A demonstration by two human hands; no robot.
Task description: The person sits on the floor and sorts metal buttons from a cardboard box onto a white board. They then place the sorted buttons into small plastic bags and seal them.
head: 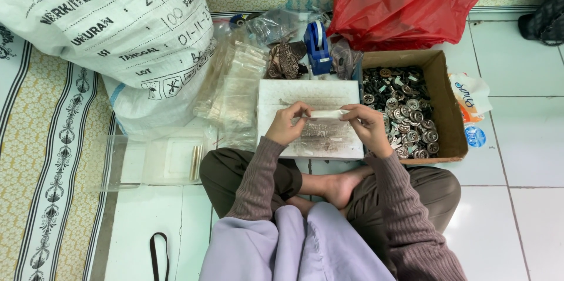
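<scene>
While two hands [329, 122] hold one clear packet [326, 115], one cardboard box [449, 110] sits near.

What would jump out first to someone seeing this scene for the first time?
Probably the bright red plastic bag at the top, behind an open cardboard box heaped with round metal buttons. In the centre, the left hand and right hand hold a small clear packet over a white board. A big white woven sack with printed lettering fills the upper left.
</scene>
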